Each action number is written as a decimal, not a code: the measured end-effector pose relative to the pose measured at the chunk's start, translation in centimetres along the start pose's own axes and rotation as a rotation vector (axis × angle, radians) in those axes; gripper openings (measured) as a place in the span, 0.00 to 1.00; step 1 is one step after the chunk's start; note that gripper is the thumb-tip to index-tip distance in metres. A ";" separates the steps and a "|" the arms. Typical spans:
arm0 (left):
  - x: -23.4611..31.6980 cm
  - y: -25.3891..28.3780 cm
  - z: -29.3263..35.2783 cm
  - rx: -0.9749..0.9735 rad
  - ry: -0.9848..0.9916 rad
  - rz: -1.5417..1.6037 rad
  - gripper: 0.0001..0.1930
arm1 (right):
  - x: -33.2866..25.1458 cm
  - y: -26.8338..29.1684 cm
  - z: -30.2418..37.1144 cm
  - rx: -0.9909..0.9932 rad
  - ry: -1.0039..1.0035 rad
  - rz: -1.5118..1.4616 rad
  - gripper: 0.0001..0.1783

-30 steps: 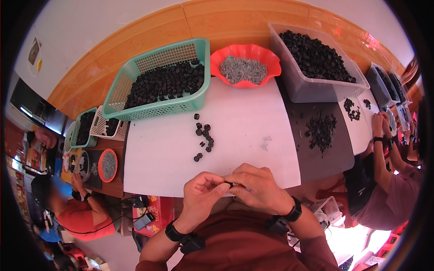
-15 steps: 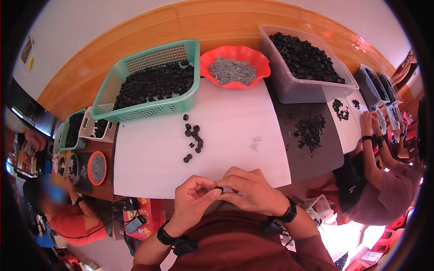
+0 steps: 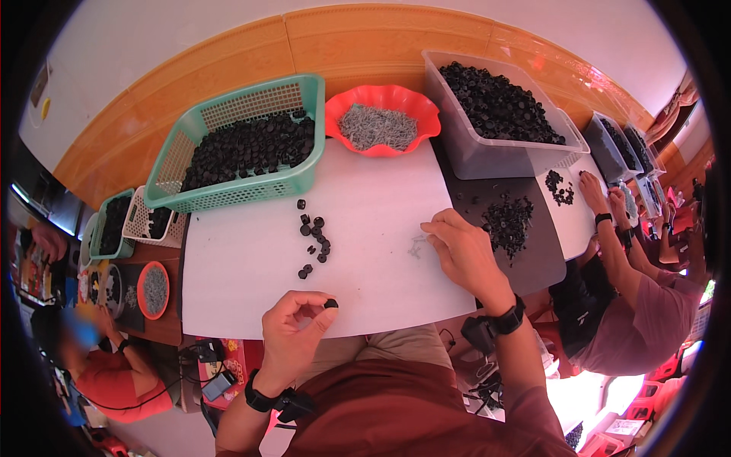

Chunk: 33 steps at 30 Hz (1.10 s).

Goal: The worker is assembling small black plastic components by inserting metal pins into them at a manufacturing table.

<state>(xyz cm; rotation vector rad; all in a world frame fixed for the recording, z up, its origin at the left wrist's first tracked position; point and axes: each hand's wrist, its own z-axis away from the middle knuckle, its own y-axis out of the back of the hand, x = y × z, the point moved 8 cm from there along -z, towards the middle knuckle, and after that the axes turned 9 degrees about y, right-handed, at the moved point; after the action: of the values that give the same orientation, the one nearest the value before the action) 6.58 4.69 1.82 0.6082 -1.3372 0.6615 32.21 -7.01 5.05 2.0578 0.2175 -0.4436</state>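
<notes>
Near the front edge of the white sheet, my left hand pinches a small black round plastic part between thumb and fingertips. My right hand hovers over the right side of the sheet, fingers stretched out and apart, with nothing visible in them. Just beside its fingertips lies a little group of grey screws. Several black plastic knobs are scattered in a loose line on the sheet's left half. To the right of my right hand is a pile of small black pieces on a dark mat.
At the back stand a green basket of black parts, a red scalloped bowl of screws and a clear bin of black pieces. A person in red sits left; another person works at the right.
My hands have moved apart. The right hand has gone forward and right to the loose screws; the left keeps the black part and has shifted slightly left.
</notes>
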 end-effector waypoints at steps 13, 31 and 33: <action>0.3 0.6 -0.5 0.015 -0.021 -0.019 0.08 | 0.4 -1.4 -2.0 -0.353 0.008 0.149 0.05; 0.6 0.7 0.0 0.017 -0.036 -0.023 0.07 | -1.2 -2.1 -3.3 -0.450 0.082 0.220 0.10; 0.5 0.8 0.2 0.021 -0.043 -0.020 0.07 | -1.1 -2.1 -3.2 -0.450 0.079 0.212 0.10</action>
<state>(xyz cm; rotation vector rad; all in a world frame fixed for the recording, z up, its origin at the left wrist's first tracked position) 5.93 5.13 2.38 0.6552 -1.3642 0.6494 31.19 -3.12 5.27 1.6349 0.1294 -0.1620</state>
